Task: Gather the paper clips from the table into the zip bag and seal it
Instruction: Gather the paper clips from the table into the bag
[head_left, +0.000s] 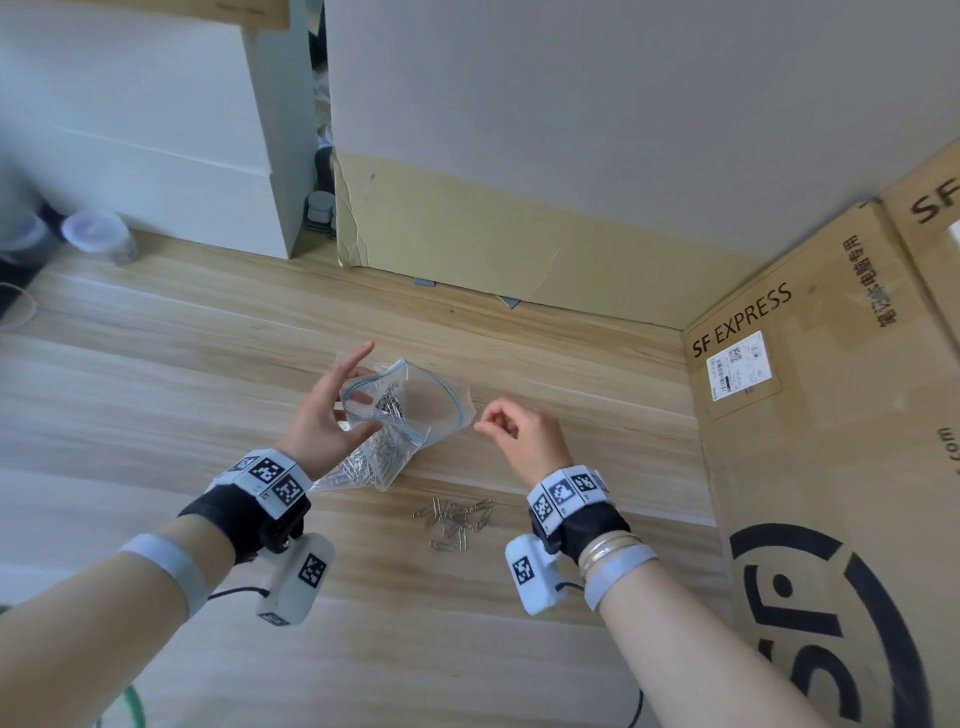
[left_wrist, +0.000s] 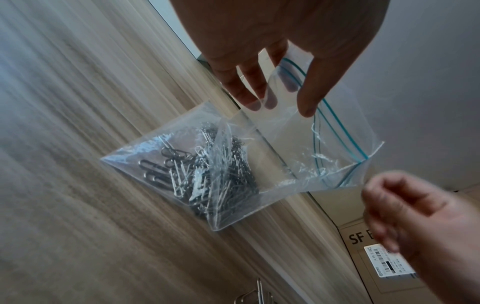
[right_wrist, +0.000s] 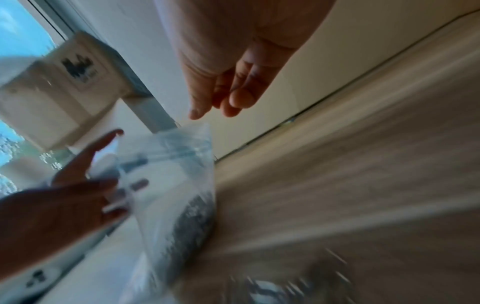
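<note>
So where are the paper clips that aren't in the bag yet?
In the head view, the loose paper clips lie in a small heap on the wooden table, just nearer the person than the zip bag, between the two wrists.

A large brown cardboard box printed "SF EXPRESS" (head_left: 831, 467) is standing at the right of the pale wood-grain tabletop (head_left: 156, 389), a white shipping label (head_left: 740, 374) showing on its face. White boxes (head_left: 145, 130) are sitting at the far left, with a clear lidded plastic jar (head_left: 98, 236) resting beside them. A tan cardboard panel (head_left: 493, 244) is leaning along the back.
</note>
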